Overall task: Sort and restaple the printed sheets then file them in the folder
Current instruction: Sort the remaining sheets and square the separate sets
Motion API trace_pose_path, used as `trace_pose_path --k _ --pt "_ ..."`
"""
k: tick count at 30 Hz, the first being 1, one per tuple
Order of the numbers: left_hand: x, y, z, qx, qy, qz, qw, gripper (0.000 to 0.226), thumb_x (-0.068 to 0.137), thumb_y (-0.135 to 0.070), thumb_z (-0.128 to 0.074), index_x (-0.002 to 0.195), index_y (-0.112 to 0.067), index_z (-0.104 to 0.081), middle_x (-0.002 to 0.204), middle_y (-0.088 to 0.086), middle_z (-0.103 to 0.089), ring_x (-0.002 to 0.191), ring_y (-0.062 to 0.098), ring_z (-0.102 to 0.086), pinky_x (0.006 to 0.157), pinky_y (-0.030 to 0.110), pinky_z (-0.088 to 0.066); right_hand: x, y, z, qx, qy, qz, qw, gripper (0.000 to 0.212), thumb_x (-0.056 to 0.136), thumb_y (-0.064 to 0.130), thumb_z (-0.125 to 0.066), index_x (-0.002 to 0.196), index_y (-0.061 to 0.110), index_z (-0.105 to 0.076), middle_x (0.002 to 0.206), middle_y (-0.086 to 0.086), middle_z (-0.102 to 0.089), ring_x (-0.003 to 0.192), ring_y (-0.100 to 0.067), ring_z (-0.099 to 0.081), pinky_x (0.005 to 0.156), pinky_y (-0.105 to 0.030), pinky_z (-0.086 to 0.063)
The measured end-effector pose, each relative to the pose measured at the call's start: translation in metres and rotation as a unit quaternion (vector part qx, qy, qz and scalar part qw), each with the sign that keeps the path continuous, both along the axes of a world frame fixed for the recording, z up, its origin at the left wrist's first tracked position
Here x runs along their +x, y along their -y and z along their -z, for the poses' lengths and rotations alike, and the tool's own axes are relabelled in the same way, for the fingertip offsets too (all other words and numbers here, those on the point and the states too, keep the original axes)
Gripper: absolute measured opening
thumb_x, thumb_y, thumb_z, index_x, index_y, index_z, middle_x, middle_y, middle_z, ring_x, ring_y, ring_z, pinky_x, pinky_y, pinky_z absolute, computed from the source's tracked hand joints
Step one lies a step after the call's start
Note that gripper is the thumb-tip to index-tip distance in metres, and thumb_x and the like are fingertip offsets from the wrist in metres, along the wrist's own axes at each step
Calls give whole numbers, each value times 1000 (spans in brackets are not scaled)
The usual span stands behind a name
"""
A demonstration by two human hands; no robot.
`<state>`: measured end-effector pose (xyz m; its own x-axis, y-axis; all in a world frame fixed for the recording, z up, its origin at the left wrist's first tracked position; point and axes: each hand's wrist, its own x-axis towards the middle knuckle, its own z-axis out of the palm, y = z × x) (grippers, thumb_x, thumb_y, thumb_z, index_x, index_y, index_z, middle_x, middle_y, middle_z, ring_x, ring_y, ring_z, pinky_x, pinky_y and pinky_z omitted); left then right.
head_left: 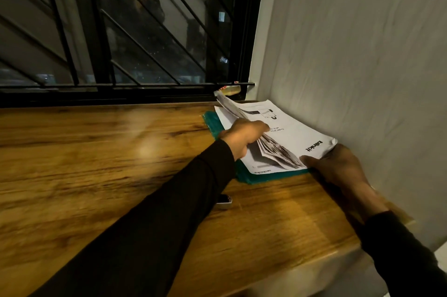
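Note:
A stack of white printed sheets (300, 132) lies on a teal folder (266, 177) at the far right of the wooden table, close to the wall. My left hand (242, 138) grips a bundle of printed sheets (232, 106) and holds its left edge lifted above the stack. At the stack's near right corner, my right hand (338, 166) holds the sheets, thumb on top and fingers underneath. A small silver stapler (223, 201) lies on the table, partly hidden behind my left sleeve.
The wooden table (108, 163) stretches to the left. A white wall (362, 54) stands right beside the papers. Behind the table is a dark window with black bars (121, 42). A small yellowish object (229, 90) sits on the sill behind the papers.

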<state>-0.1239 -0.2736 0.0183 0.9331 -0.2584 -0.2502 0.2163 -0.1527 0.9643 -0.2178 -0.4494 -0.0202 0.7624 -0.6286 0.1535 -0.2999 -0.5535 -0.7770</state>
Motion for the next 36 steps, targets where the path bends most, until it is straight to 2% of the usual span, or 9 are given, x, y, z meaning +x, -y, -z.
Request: trace_pose_path --k 3,7,13,17,20,23,26,31,36 --pt "-2 0 -8 -2 -19 12 1000 40 90 -32 -65 127 -17 -55 130 7 -57 119 28 -49 77 40 -47 -2 -3 -1 -4 4 7 1000 27 72 31 -83 76 22 -57 84 -2 -67 80 -24 -66 78 -44 -56" --pt "-3 0 -9 -21 -38 19 999 35 93 -25 -62 126 -16 -56 132 10 -59 117 26 -55 61 36 -48 -2 -4 -2 -4 0 13 1000 28 71 32 -83 82 19 -61 86 -3 -70 79 -23 -66 81 -42 -55" --pt "-5 -8 10 -10 20 2 1000 22 93 -14 -63 113 -8 -57 96 8 -69 65 14 -57 38 14 -40 -4 -9 -4 -19 4 23 1000 32 73 31 -82 93 18 -61 105 -7 -70 93 -29 -65 79 -35 -50" --pt "0 -8 21 15 88 8 996 67 91 -6 -62 149 -11 -29 132 8 -61 98 20 -64 65 23 -54 -10 -16 -3 -13 23 18 999 30 71 31 -81 91 16 -64 93 4 -69 82 -24 -65 75 -34 -51" --pt "-3 -11 19 -47 134 -18 990 80 92 5 -54 156 -27 -18 141 4 -54 122 27 -58 98 39 -53 -11 -11 4 43 54 58 996 55 60 51 -80 99 15 -64 92 -8 -73 82 -31 -69 74 -46 -58" --pt "-3 -23 5 -101 198 -47 974 80 90 13 -49 154 -29 -26 145 5 -51 127 29 -54 102 48 -50 -27 -37 -5 100 95 72 988 70 76 53 -72 126 11 -48 98 -13 -66 94 -33 -64 82 -43 -53" --pt "-7 -44 -5 -102 301 -62 946 74 87 17 -50 147 -26 -40 142 1 -49 128 24 -52 104 44 -49 -38 -70 -16 371 106 -49 921 62 77 54 -70 119 12 -53 102 -22 -67 86 -34 -70 77 -45 -59" --pt "-41 -88 -4 -134 398 -106 901 35 92 13 -51 118 -7 -62 126 11 -60 116 22 -60 79 19 -57 -9 -119 -49 567 108 -200 792 28 88 29 -63 110 13 -59 103 -14 -73 95 -26 -71 77 -40 -59" --pt "-64 -156 -8 -80 335 -65 937 38 97 -5 -58 131 -16 -48 109 10 -70 89 19 -72 60 25 -58 30 -165 -65 494 108 -208 837 22 89 -3 -59 107 9 -59 98 -7 -73 85 -20 -72 65 -32 -61"
